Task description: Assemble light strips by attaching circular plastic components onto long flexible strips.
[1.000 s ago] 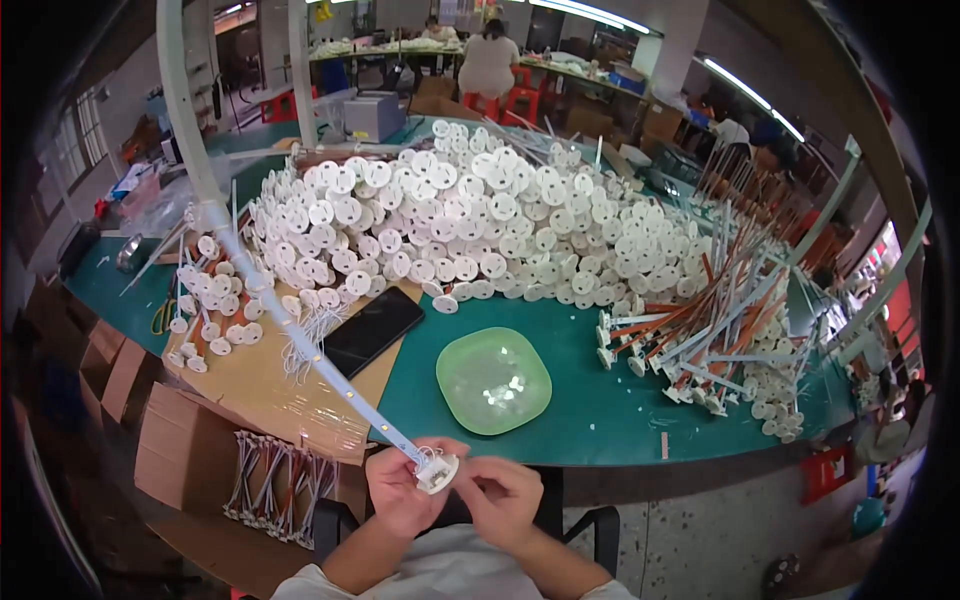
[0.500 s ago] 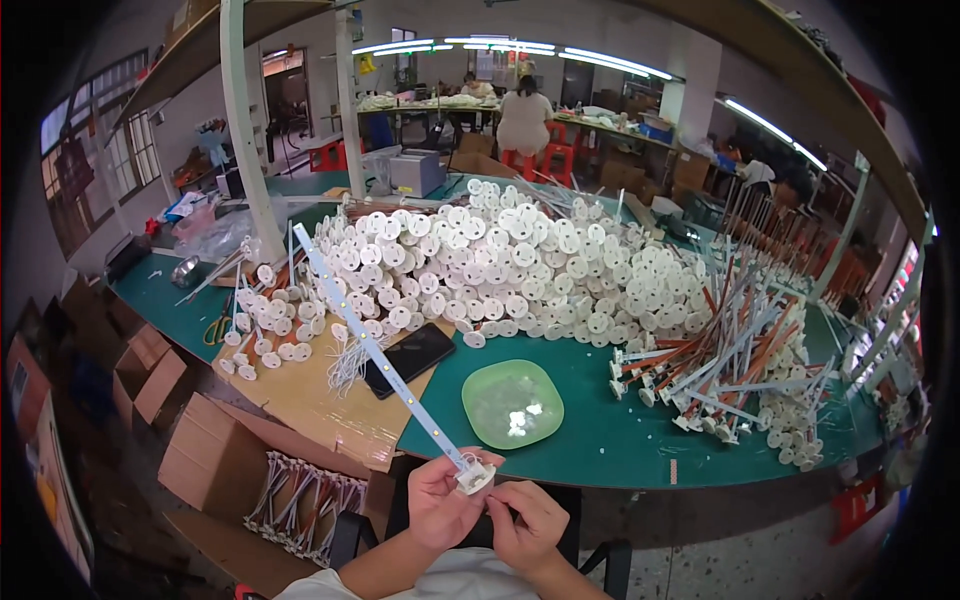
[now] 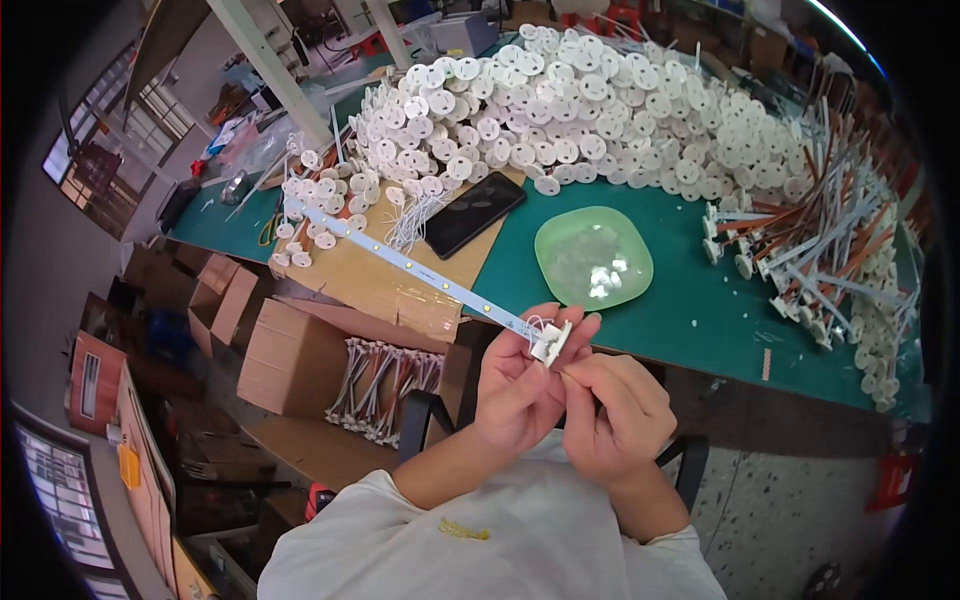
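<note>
My left hand (image 3: 512,392) is closed around the base end of a slim LED strip (image 3: 412,267), which slants up and away to the left. At that end sits a white round base (image 3: 552,345) with thin white wires looping from it, held tilted between thumb and fingers. Close beside it, my right hand (image 3: 622,412) pinches thumb and forefinger at the base's edge; what lies in the pinch is too small to make out. Beyond the hands stands a light green dish (image 3: 643,283) with small clear pieces in it.
A large heap of white round bases (image 3: 640,110) covers the back of the green table (image 3: 700,335). Strips with bases lie piled at right (image 3: 820,250). A black phone (image 3: 476,215) and white wires (image 3: 408,222) rest on cardboard (image 3: 375,282). An open carton (image 3: 283,360) holds more strips.
The view has tipped down and turned, so the table sits higher. The strip now lies flatter, and its base has tilted toward my right hand. Both hands keep their grip.
</note>
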The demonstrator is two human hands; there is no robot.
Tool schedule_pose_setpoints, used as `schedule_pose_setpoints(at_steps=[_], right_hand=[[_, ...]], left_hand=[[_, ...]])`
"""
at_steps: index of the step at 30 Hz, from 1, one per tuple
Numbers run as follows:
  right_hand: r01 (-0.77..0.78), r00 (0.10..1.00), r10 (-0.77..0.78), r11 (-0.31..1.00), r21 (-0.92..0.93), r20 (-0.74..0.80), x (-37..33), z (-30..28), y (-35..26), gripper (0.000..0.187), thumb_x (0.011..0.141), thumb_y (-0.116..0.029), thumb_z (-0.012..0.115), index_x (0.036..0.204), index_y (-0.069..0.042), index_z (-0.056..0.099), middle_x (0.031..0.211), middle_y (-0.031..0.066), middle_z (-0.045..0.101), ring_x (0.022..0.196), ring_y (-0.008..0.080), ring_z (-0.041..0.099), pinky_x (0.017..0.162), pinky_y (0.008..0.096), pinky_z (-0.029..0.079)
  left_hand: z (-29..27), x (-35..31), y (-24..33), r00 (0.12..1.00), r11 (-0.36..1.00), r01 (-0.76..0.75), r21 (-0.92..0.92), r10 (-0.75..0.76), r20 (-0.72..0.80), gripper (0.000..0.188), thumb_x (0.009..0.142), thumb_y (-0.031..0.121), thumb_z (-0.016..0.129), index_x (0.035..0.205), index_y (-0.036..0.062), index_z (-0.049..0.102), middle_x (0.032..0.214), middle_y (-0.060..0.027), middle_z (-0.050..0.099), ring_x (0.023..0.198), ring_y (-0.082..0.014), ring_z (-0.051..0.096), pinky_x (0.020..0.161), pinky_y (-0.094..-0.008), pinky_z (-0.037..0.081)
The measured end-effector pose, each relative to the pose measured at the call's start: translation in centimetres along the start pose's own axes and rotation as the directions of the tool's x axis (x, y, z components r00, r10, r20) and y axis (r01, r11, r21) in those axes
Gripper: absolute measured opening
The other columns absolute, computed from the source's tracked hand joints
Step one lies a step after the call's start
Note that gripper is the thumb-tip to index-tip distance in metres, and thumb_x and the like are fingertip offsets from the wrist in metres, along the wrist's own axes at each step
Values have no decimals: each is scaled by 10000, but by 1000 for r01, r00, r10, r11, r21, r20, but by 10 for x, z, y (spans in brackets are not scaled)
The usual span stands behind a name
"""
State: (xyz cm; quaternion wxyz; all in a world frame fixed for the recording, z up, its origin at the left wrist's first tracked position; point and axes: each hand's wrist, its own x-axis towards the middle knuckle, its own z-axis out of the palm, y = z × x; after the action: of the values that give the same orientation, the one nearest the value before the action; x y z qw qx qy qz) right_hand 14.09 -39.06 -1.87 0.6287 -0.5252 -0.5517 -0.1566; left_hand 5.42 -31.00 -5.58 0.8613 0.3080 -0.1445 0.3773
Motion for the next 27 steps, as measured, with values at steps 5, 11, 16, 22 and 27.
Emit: schedule_pose_setpoints(at_steps=[5,11,16,22,27], right_hand=[[-11,998,7,997,-71,-59,-10,3,4,123,753,94,681,853,45,627,773,145,661,643,268,648,582,313,530],[1,998,-6,997,-80,-67,-14,5,14,113,756,84,681,851,55,628,774,143,659,636,270,643,567,316,524],[14,999,-17,998,-55,-49,-15,5,22,93,768,77,673,849,57,632,773,141,652,615,265,631,551,316,512],[0,998,-2,999,-36,-55,-17,14,35,78,772,68,672,840,59,634,782,148,646,601,270,621,545,321,508],[29,998,-30,999,-27,-63,-15,13,35,75,768,67,669,837,54,642,779,154,642,600,281,620,549,327,511]], left_hand=[[-4,-4,-8,999,988,29,-149,-32,-20,420,967,44,499,1370,40,382,1465,-165,423,1402,-316,357,1140,-432,337],[-10,-5,-10,998,988,45,-147,-51,-40,428,946,59,554,1343,52,392,1462,-159,428,1401,-311,361,1138,-429,343],[-17,-3,-12,998,994,49,-95,-53,-36,447,929,66,592,1332,54,399,1454,-160,437,1385,-311,388,1129,-425,357],[-27,3,-13,995,997,47,-62,-52,-88,444,927,64,593,1326,48,399,1447,-165,443,1382,-311,393,1125,-421,364],[-25,2,-14,994,999,26,-45,-31,-101,440,928,64,590,1323,38,399,1430,-173,459,1382,-323,391,1128,-427,360]])
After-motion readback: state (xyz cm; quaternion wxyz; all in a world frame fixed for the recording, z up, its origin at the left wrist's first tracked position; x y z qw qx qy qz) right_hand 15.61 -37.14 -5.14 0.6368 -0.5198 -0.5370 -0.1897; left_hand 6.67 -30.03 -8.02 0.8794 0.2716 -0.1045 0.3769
